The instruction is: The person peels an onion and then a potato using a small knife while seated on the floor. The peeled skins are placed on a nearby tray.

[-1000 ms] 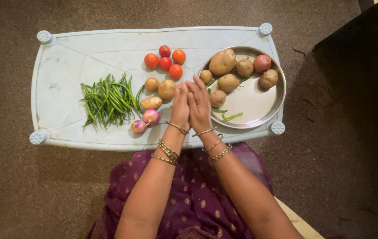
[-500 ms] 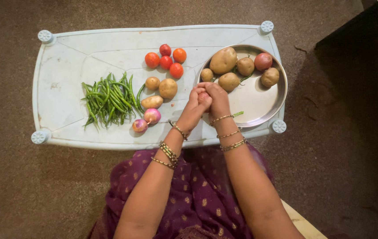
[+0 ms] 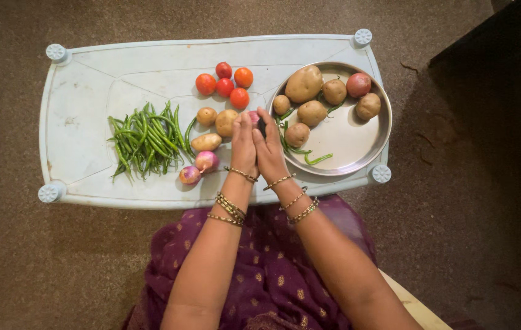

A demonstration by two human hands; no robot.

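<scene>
The left hand and the right hand are pressed side by side above the pale blue surface, palms turned toward each other, fingers pointing away from the body. Between the fingertips a small pink-red onion peeps out — only its top edge shows, the rest is hidden by the hands. Both hands' fingers are folded in around the onion, so each grip is closed on it; a dark gap shows between the hands just below it.

The held onion sits just left of the rim of the round steel plate, above the surface's middle. On the plate lie several potatoes, one reddish onion at the far side and a few loose green beans. Left of the hands, close by, three smaller potatoes lie on the surface, and two more pink onions rest near the left wrist. Four tomatoes are grouped farther back, and a heap of green beans lies well to the left. Both wrists carry gold bangles — the person's purple garment fills the lower view.
</scene>
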